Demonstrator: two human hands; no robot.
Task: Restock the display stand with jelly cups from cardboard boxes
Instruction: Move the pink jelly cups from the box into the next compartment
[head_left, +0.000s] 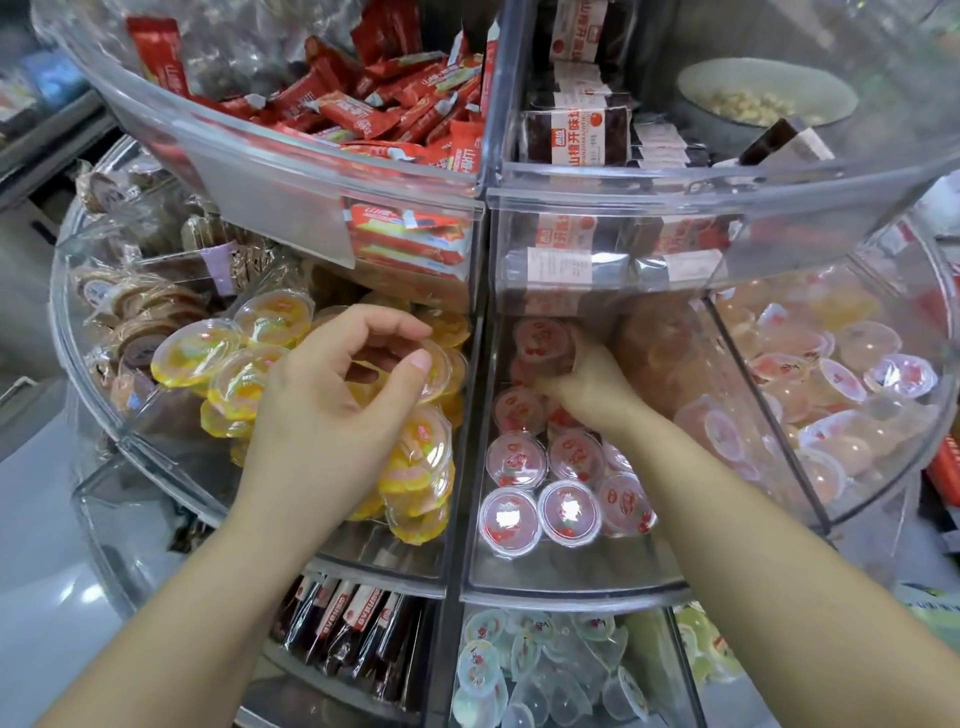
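Two compartments hold jelly cups already. Left, my left hand (343, 384) pinches a yellow jelly cup (434, 364) over its well-stocked pile; right, my right hand (582, 384) grasps a red jelly cup (545, 343), far in a half-filled compartment (566, 569). No cardboard box shows.
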